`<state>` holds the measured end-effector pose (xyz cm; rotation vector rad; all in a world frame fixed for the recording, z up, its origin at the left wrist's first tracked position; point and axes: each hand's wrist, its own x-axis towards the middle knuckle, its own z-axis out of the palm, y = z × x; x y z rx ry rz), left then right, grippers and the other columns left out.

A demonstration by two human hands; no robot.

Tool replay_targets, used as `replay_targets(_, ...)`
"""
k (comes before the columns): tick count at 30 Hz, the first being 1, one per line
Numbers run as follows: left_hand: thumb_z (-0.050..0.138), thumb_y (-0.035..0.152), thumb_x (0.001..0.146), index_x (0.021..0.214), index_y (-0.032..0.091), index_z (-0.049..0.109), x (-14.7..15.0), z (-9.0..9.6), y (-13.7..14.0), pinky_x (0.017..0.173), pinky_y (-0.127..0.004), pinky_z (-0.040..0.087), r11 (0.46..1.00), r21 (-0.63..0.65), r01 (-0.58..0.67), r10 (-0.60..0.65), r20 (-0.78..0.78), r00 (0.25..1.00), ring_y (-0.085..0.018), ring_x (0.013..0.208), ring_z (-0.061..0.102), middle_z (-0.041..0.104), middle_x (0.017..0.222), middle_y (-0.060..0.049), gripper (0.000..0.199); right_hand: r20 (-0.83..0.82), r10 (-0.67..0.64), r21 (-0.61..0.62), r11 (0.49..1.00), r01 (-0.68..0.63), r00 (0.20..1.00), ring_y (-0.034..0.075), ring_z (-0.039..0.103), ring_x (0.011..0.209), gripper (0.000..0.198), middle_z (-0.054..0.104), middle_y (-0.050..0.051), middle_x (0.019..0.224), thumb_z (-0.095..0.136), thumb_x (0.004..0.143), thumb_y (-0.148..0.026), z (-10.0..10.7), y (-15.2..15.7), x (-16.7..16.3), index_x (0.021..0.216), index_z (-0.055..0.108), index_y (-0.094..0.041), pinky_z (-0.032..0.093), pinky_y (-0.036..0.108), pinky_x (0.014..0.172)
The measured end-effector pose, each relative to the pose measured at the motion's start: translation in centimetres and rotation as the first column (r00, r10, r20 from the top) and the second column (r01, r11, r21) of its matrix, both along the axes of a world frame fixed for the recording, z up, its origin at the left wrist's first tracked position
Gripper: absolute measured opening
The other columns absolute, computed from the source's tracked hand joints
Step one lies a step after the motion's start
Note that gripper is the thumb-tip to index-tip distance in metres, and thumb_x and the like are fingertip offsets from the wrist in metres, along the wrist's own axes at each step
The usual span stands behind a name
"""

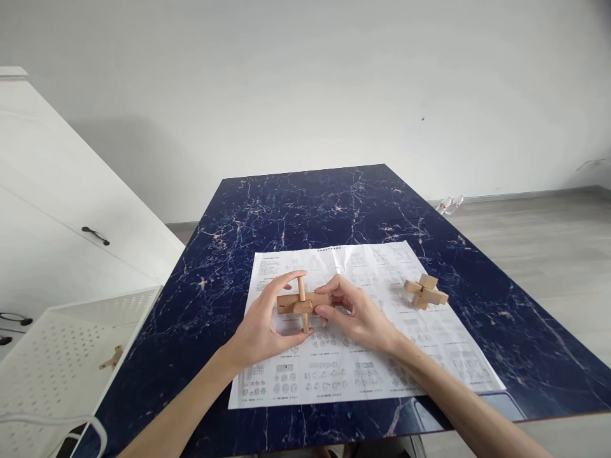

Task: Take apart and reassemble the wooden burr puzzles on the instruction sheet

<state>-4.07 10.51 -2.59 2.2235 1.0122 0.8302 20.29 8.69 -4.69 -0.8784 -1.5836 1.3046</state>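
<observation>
Over the printed sheet (382, 375), both hands hold a wooden interlocking puzzle (287, 304) of crossed bars. My left hand (260, 318) spans its thin upright bar, with the index finger on the far end and the thumb on the near end. My right hand (351, 312) pinches the right end of the wide horizontal bar between thumb and fingers. A short block crosses the middle of the puzzle. Parts of the bars are hidden behind the right fingers. To the right, a second wooden puzzle (426, 292) of crossed blocks rests on the sheet.
The dark blue marble-patterned table (305, 207) reaches back towards a pale wall. At the lower left stands a white perforated bin (42, 356) with a small wooden piece (112, 358) in it. A white cable (57, 418) runs nearby. A white cabinet (62, 184) stands at the left.
</observation>
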Motion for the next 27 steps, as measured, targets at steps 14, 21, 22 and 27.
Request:
replay_targets(14, 0.095, 0.036, 0.079, 0.157, 0.039, 0.041, 0.08, 0.22, -0.01, 0.119, -0.058, 0.054, 0.998, 0.068, -0.013, 0.012, 0.01, 1.0, -0.037, 0.144, 0.059, 0.06, 0.157, -0.008, 0.095, -0.007, -0.072, -0.019, 0.997, 0.072, 0.997, 0.021, 0.076, 0.077, 0.025, 0.077, 0.003, 0.088, 0.069, 0.103, -0.042, 0.04, -0.06, -0.26, 0.116, 0.059, -0.023, 0.059, 0.04, 0.078)
replay_targets(21, 0.095, 0.043, 0.079, 0.159, 0.04, 0.04, -0.1, 0.09, -0.1, 0.118, -0.059, 0.054, 0.999, 0.032, 0.022, -0.022, -0.006, 1.0, -0.038, 0.143, 0.061, 0.059, 0.158, -0.009, 0.098, 0.052, -0.036, -0.024, 0.999, 0.037, 0.998, 0.022, 0.076, 0.079, 0.023, 0.08, 0.005, 0.097, 0.07, 0.104, -0.041, -0.01, -0.34, 0.16, 0.115, 0.058, -0.025, 0.056, 0.039, 0.075)
replay_targets(22, 0.096, 0.043, 0.079, 0.16, 0.04, 0.04, -0.06, 0.12, -0.15, 0.117, -0.059, 0.055, 0.999, 0.032, 0.024, -0.024, -0.003, 1.0, -0.038, 0.141, 0.062, 0.06, 0.157, -0.009, 0.098, 0.066, -0.042, -0.015, 0.999, 0.043, 0.997, 0.022, 0.076, 0.078, 0.023, 0.08, 0.005, 0.096, 0.07, 0.104, -0.041, 0.01, -0.41, 0.2, 0.115, 0.058, -0.025, 0.055, 0.038, 0.074)
replay_targets(27, 0.096, 0.041, 0.079, 0.16, 0.04, 0.04, 0.18, 0.27, -0.35, 0.115, -0.056, 0.057, 0.999, 0.031, 0.033, -0.034, 0.031, 0.999, -0.036, 0.138, 0.065, 0.06, 0.157, -0.008, 0.099, 0.108, -0.073, 0.015, 0.997, 0.072, 0.991, 0.022, 0.076, 0.076, 0.023, 0.08, 0.004, 0.091, 0.07, 0.104, -0.042, 0.13, -0.6, 0.22, 0.116, 0.06, -0.025, 0.054, 0.037, 0.07)
